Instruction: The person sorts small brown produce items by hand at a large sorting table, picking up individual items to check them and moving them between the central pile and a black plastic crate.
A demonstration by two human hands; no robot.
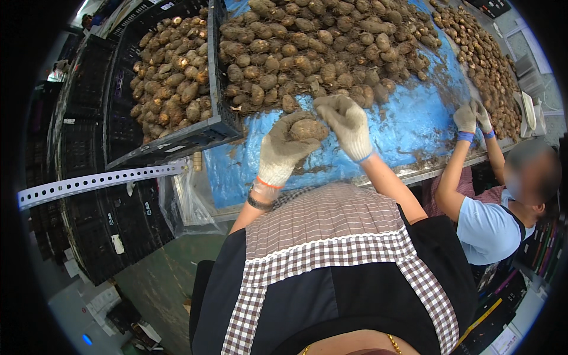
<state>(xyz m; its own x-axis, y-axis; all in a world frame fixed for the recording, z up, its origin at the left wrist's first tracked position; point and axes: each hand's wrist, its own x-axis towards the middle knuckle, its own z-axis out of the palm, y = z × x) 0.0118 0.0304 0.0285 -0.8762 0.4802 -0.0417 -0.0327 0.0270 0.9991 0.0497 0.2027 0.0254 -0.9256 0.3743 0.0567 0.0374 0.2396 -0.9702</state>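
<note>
My left hand (pixel 284 148), in a soiled knitted work glove with an orange cuff edge, cups a brown taro corm (pixel 309 130) over the blue plastic sheet (pixel 248 164). Just right of that corm is my right hand (pixel 345 122), gloved the same way with a blue cuff edge. Its fingers are curled, and whether something small sits inside them is hidden. Beyond both hands lies a large heap of rooty, soil-covered taro corms (pixel 306 49). One loose corm (pixel 289 104) rests at the heap's near edge, above my left hand.
At left, a black plastic crate (pixel 177 140) holds many corms (pixel 171 84). Stacked black crates (pixel 88 155) and a perforated metal strip (pixel 102 183) stand beside it. To the right, a co-worker's gloved hands (pixel 472 116) are near another corm pile (pixel 483 57). A clear plastic bag (pixel 188 204) hangs at the table's edge.
</note>
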